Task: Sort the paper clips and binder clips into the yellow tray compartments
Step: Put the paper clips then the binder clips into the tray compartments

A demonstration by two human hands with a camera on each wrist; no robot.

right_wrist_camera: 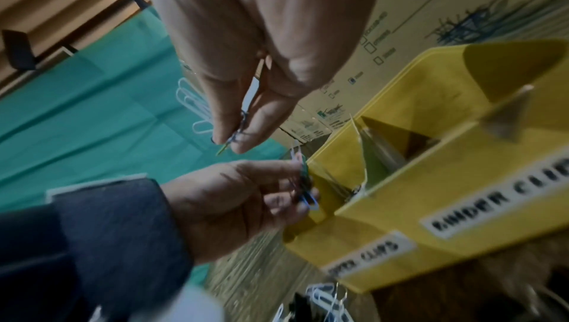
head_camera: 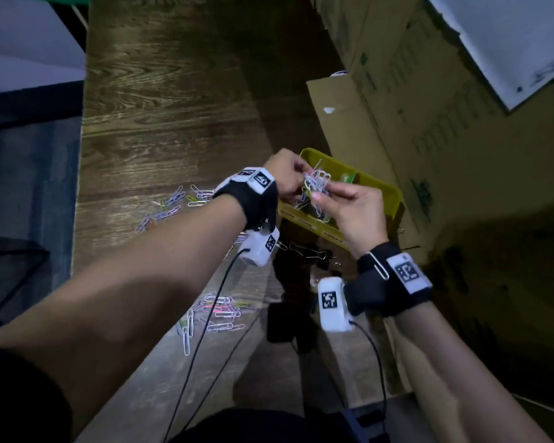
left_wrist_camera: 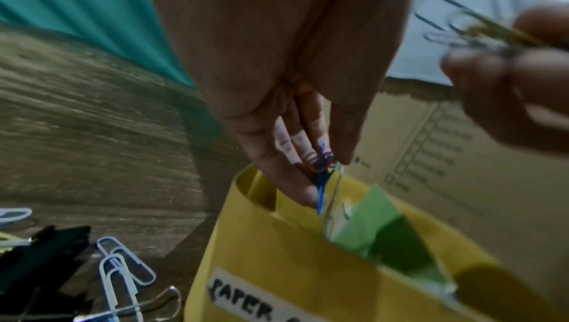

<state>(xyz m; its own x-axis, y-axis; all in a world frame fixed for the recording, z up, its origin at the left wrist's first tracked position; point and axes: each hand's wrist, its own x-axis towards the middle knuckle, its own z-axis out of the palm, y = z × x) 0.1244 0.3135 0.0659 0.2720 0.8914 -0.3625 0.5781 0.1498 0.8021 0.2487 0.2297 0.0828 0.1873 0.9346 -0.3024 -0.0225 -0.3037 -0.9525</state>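
Note:
Both hands meet above the left end of the yellow tray [head_camera: 392, 199]. Between them hangs a tangled bunch of paper clips [head_camera: 315, 185], white, blue and coloured. My left hand [head_camera: 296, 183] pinches its part of the bunch from the left; the left wrist view shows blue and red clips [left_wrist_camera: 321, 169] between its fingertips, over the compartment labelled for paper clips [left_wrist_camera: 249, 303]. My right hand [head_camera: 320, 195] pinches the bunch from the right, with clips [right_wrist_camera: 241, 130] held between thumb and fingers. The tray [right_wrist_camera: 431, 208] also has a binder clips label [right_wrist_camera: 499, 203].
Loose paper clips [head_camera: 173, 203] lie on the wooden table left of the tray, and more paper clips [head_camera: 219, 311] lie nearer me. Black binder clips [head_camera: 307, 251] sit in front of the tray. Cardboard boxes [head_camera: 413, 123] stand close on the right. Wrist cables hang below my arms.

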